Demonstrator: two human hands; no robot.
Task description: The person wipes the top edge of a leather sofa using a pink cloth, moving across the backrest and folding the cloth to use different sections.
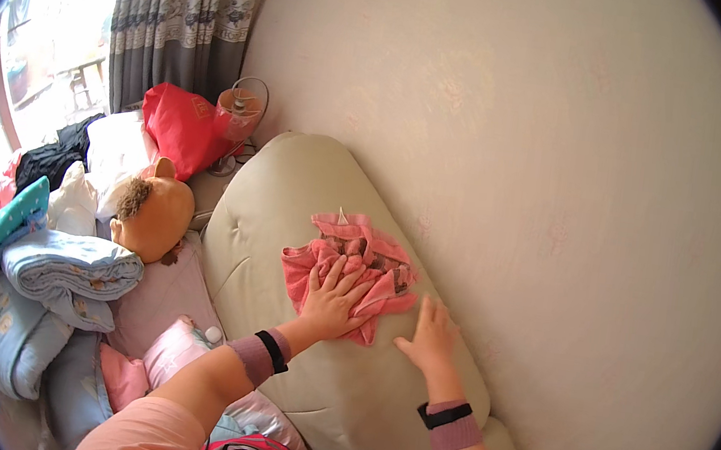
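A crumpled pink cloth (pixel 390 260) with darker patterned patches lies on a padded beige headboard (pixel 299 177), which looks like leather. Pressing flat on the cloth, my left hand (pixel 334 303) has its fingers spread. My right hand (pixel 432 342) is to the right of the cloth, over the headboard's edge near the wall, with its thumb apart from the fingers and nothing in it. Both wrists wear mauve cuffs with black straps.
Patterned wall (pixel 575 184) borders the headboard on the right. On the left are a folded blue quilt (pixel 72 264), a brown plush toy (pixel 162 217), pink pillows (pixel 173 350) and a red bag (pixel 176 128). A lamp (pixel 240 106) stands by the grey curtain (pixel 183 21).
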